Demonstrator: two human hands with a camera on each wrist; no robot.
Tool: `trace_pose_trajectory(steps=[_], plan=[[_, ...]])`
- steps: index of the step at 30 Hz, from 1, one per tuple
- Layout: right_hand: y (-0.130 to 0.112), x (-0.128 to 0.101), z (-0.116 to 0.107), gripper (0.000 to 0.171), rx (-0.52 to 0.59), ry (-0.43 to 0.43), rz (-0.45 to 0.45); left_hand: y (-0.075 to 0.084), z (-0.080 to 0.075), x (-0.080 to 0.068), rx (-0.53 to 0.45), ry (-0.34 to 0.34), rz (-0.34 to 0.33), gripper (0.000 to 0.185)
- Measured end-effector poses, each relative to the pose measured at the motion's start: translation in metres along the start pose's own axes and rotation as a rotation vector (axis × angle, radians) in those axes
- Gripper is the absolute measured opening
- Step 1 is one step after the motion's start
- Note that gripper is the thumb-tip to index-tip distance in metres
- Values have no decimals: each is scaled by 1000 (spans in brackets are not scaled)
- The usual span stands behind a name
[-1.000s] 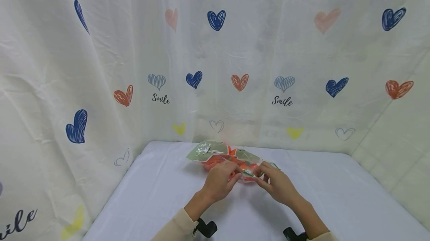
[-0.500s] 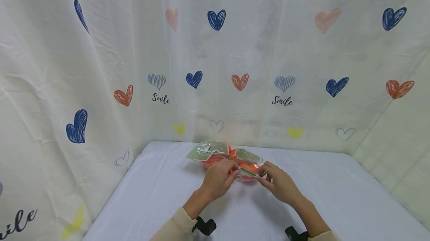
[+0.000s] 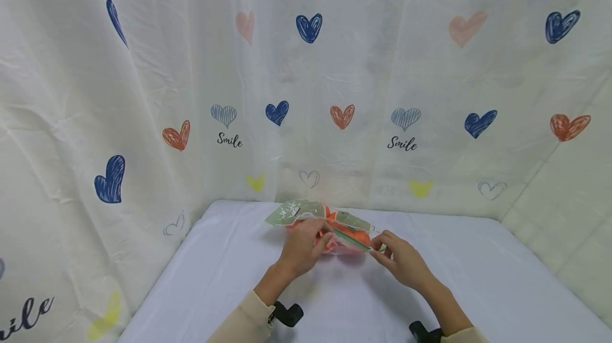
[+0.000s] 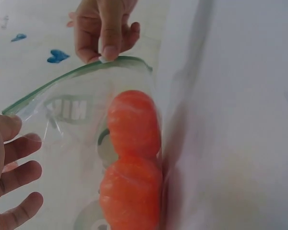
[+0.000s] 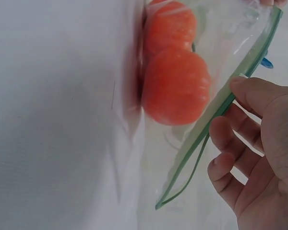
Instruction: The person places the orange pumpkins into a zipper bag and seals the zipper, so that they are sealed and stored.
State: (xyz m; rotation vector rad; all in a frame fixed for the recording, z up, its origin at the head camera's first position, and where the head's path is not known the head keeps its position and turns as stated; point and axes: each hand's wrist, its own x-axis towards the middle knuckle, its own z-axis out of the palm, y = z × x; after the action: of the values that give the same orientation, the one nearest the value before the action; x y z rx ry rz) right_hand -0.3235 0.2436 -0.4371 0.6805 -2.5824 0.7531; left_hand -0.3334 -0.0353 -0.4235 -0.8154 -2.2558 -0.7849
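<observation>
A clear zip bag (image 3: 354, 221) with pale green print lies on the table, holding several orange-red round fruits (image 4: 134, 124). Its green zip strip (image 5: 201, 139) stretches between both hands. My left hand (image 3: 300, 245) pinches one end of the strip, the other fingers loosely bent beside the bag. Farther along, my right hand (image 3: 401, 259) pinches the strip between thumb and forefinger, at a small white slider (image 5: 243, 75). In the right wrist view, the strip parts into two edges below that hand. From the head, the left hand covers part of the fruit.
White cloth covers the table (image 3: 210, 258). Behind it hangs a white curtain (image 3: 363, 67) printed with hearts and "Smile". A black wrist camera (image 3: 288, 314) sits by the left sleeve, another black camera (image 3: 424, 331) by the right.
My left hand has slid leftward along the bag, and the right hand has shifted slightly right. More of the green zip strip now shows, drawn straight between them.
</observation>
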Motion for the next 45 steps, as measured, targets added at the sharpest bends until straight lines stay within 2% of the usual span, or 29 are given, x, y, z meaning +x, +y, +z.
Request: trace_pose_trajectory(steps=[11, 20, 32, 45], plan=[[6, -2, -4, 11, 0, -10, 20, -2, -6, 2, -39, 25, -23, 6], [11, -3, -6, 10, -5, -19, 32, -7, -8, 3, -17, 30, -56, 8], [17, -4, -8, 8, -1, -18, 62, -12, -11, 3, -22, 74, -33, 7], [23, -5, -9, 10, -18, -13, 98, -11, -20, 6, -48, 72, -82, 6]])
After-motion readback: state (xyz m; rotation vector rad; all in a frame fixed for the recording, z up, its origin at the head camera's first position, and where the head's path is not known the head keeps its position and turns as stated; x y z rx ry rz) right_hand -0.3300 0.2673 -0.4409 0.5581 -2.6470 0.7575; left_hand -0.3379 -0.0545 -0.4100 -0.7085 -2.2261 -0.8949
